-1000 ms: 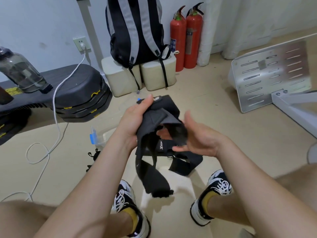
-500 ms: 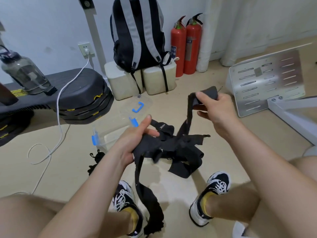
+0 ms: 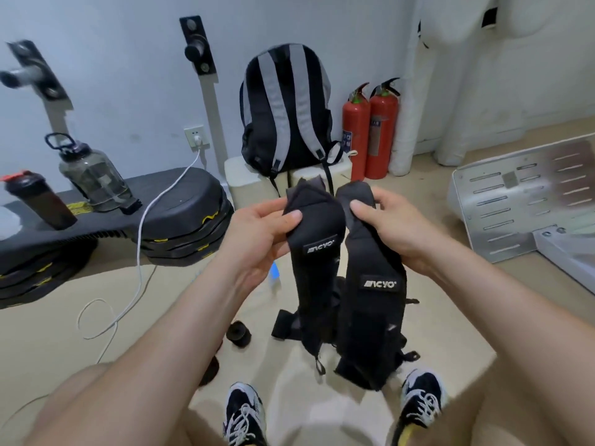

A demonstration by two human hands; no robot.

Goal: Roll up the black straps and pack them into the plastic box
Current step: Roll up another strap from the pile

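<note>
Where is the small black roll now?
Head view, just left of centre: the small black roll lies on the floor, between the left forearm and the hanging black straps.

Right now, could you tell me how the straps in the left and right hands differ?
The left-hand strap, pinched by the left hand, shows loose pointed ends at its top; the right-hand strap, pinched by the right hand, has a rounded top. The left-hand strap's logo patch sits higher, and it tapers to a thin tail; the right-hand strap stays broad. Both are black and hang down.
</note>
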